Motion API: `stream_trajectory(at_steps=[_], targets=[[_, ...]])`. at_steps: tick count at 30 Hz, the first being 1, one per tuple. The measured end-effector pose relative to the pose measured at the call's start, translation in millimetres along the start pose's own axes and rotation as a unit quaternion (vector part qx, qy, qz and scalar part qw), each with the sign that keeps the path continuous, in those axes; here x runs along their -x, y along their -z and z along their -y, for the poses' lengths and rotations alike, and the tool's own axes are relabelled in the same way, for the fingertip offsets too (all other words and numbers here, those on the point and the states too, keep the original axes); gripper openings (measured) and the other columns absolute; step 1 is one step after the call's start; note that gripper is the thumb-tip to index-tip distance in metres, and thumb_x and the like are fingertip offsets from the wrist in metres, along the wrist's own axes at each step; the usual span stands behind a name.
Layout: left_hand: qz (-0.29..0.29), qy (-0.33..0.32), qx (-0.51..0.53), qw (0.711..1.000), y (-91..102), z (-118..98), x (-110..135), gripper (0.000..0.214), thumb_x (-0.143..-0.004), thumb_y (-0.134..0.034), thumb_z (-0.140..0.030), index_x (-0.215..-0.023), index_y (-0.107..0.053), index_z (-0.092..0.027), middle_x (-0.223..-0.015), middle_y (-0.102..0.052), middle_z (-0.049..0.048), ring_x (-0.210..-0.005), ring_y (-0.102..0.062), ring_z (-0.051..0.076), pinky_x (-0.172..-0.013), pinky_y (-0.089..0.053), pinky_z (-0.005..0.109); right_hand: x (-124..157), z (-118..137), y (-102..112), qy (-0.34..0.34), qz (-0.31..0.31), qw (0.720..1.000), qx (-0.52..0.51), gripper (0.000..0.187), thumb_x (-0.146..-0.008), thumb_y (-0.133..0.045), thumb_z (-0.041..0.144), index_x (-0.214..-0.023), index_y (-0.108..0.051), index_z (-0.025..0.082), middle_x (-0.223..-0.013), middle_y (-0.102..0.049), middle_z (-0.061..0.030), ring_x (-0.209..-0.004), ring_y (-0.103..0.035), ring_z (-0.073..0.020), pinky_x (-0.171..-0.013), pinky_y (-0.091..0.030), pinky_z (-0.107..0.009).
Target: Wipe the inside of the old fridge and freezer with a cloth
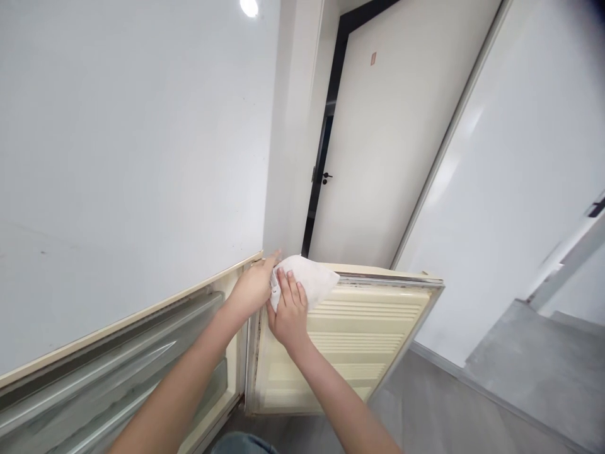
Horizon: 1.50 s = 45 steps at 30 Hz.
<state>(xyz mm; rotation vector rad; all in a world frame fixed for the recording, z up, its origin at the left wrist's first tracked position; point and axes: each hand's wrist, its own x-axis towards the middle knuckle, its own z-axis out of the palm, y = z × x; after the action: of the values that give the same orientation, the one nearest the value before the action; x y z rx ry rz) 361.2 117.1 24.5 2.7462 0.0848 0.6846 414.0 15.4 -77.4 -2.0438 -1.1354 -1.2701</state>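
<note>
A cream fridge door (359, 328) stands swung open, its ribbed inner side facing me. A white cloth (309, 277) lies draped over the door's top corner near the hinge. My right hand (289, 309) presses flat on the cloth with its fingers stretched out on it. My left hand (255, 287) grips the same cloth's left edge beside the top rim of the fridge body (142, 353), fingers curled round it. The two hands touch each other.
A white wall (127, 157) rises above the fridge on the left. A white room door (392, 139) with a black handle stands behind. Grey floor (496, 391) and a grey step lie to the right, beside a white panel (520, 164).
</note>
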Motion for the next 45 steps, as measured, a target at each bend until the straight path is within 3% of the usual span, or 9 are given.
stream_trajectory(at_steps=[5, 11, 16, 20, 29, 34, 38, 42, 45], targets=[[-0.004, -0.026, -0.049, 0.998, -4.7, -9.5, 0.2, 0.059, -0.073, -0.036, 0.0, -0.128, -0.048, -0.017, -0.133, -0.059, 0.0103, -0.123, -0.052, 0.02, -0.107, -0.043, 0.036, 18.9, -44.5, 11.8, -0.003, -0.029, 0.998, 0.064, 0.058, -0.089, -0.041, 0.03, -0.143, -0.031, 0.011, -0.143, -0.043, -0.0117, -0.141, -0.022, -0.0244, -0.111, -0.02, -0.042], [0.002, -0.029, -0.081, 0.996, -4.1, -16.7, 0.4, 0.063, -0.072, -0.032, 0.004, -0.128, -0.049, -0.018, -0.127, -0.062, 0.0115, -0.117, -0.054, 0.022, -0.1, -0.047, 0.039, 49.4, -122.8, 32.9, -0.104, -0.132, 0.982, 0.085, 0.057, -0.089, -0.04, 0.03, -0.142, -0.032, 0.01, -0.138, -0.047, -0.0181, -0.139, -0.026, -0.0276, -0.109, -0.025, -0.05], [-0.001, -0.033, -0.092, 0.995, -4.5, -17.6, 0.0, 0.056, -0.077, -0.029, -0.001, -0.128, -0.048, -0.017, -0.128, -0.061, 0.0112, -0.118, -0.054, 0.023, -0.102, -0.046, 0.038, 64.7, -195.8, 62.5, -0.31, -0.251, 0.914, 0.069, 0.061, -0.09, -0.035, 0.037, -0.141, -0.03, 0.005, -0.141, -0.04, -0.0226, -0.136, -0.03, -0.0296, -0.109, -0.025, -0.053], [-0.008, -0.031, -0.093, 0.995, -5.7, -19.4, 0.8, 0.054, -0.079, -0.03, -0.001, -0.128, -0.048, -0.016, -0.129, -0.061, 0.0126, -0.119, -0.054, 0.022, -0.104, -0.044, 0.039, 66.5, -215.0, 74.9, -0.366, -0.283, 0.884, 0.067, 0.062, -0.092, -0.03, 0.038, -0.143, -0.026, 0.004, -0.145, -0.036, -0.0222, -0.138, -0.029, -0.0286, -0.112, -0.023, -0.052], [-0.008, -0.04, -0.091, 0.995, -10.7, -16.4, 0.7, 0.051, -0.082, -0.03, -0.004, -0.129, -0.047, -0.014, -0.139, -0.054, 0.013, -0.129, -0.049, 0.021, -0.115, -0.034, 0.041, 49.9, -120.0, 24.1, -0.311, -0.254, 0.916, 0.002, 0.066, -0.091, -0.037, 0.035, -0.147, -0.015, 0.007, -0.144, -0.036, -0.0228, -0.139, -0.024, -0.0307, -0.109, -0.02, -0.058], [-0.007, -0.035, -0.089, 0.995, -8.9, -18.4, -0.6, 0.048, -0.082, -0.035, -0.007, -0.128, -0.048, -0.015, -0.138, -0.054, 0.0151, -0.128, -0.05, 0.021, -0.114, -0.035, 0.041, 49.4, -38.8, -13.2, -0.207, -0.115, 0.97, -0.06, 0.064, -0.091, -0.035, 0.031, -0.147, -0.013, 0.01, -0.146, -0.033, -0.0227, -0.142, -0.012, -0.0326, -0.106, -0.022, -0.063], [0.0, -0.023, -0.085, 0.996, -4.3, -22.5, -0.7, 0.047, -0.081, -0.039, -0.009, -0.127, -0.049, -0.013, -0.138, -0.055, 0.0158, -0.129, -0.05, 0.021, -0.114, -0.036, 0.04, 53.3, 15.0, -28.4, -0.053, 0.01, 0.996, -0.073, 0.056, -0.085, -0.04, 0.024, -0.14, -0.034, 0.012, -0.14, -0.045, -0.0163, -0.141, -0.02, -0.0316, -0.105, -0.03, -0.058], [0.003, -0.016, -0.083, 0.996, -2.8, -23.1, -1.3, 0.046, -0.084, -0.034, -0.011, -0.127, -0.049, -0.013, -0.139, -0.054, 0.0155, -0.13, -0.049, 0.021, -0.114, -0.036, 0.039, 58.3, 26.2, -31.3, 0.031, 0.069, 0.996, -0.039, 0.043, -0.08, -0.043, 0.022, -0.122, -0.055, 0.021, -0.124, -0.061, -0.0048, -0.124, -0.048, -0.0276, -0.099, -0.042, -0.047], [0.005, -0.027, -0.081, 0.996, -4.8, -19.3, -1.0, 0.049, -0.081, -0.034, -0.008, -0.127, -0.049, -0.012, -0.138, -0.054, 0.0159, -0.129, -0.049, 0.021, -0.114, -0.035, 0.04, 70.6, 4.2, -31.2, 0.045, 0.052, 0.997, 0.019, 0.051, -0.079, -0.045, 0.022, -0.13, -0.05, 0.022, -0.129, -0.058, -0.0058, -0.123, -0.049, -0.0301, -0.095, -0.043, -0.048]])
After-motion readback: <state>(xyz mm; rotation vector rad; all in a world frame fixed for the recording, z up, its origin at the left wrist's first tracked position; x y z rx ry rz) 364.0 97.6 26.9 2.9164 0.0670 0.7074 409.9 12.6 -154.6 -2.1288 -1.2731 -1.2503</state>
